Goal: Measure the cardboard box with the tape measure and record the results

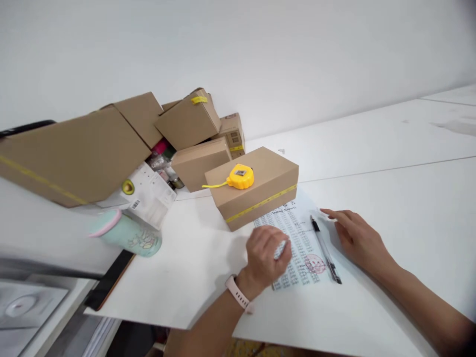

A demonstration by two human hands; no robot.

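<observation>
A printed sheet (297, 238) with rows of figures and a red stamp lies on the white table (390, 198). My left hand (266, 258), with a pink watch band on its wrist, rests on the sheet's left part with its fingers curled in; whether it holds anything is hidden. My right hand (357, 235) lies flat and open on the sheet's right edge. Between the two hands a black pen (325, 250) lies on the paper, just left of the right fingers. Behind the sheet stands a cardboard box (256, 191) with a yellow tape measure (241, 177) on top.
Several more cardboard boxes (74, 153) are piled at the back left against the wall. A mint-green tumbler with a pink lid (126, 233) lies on its side near a white packet (148, 196). A dark flat device (109, 280) sits at the table's left edge.
</observation>
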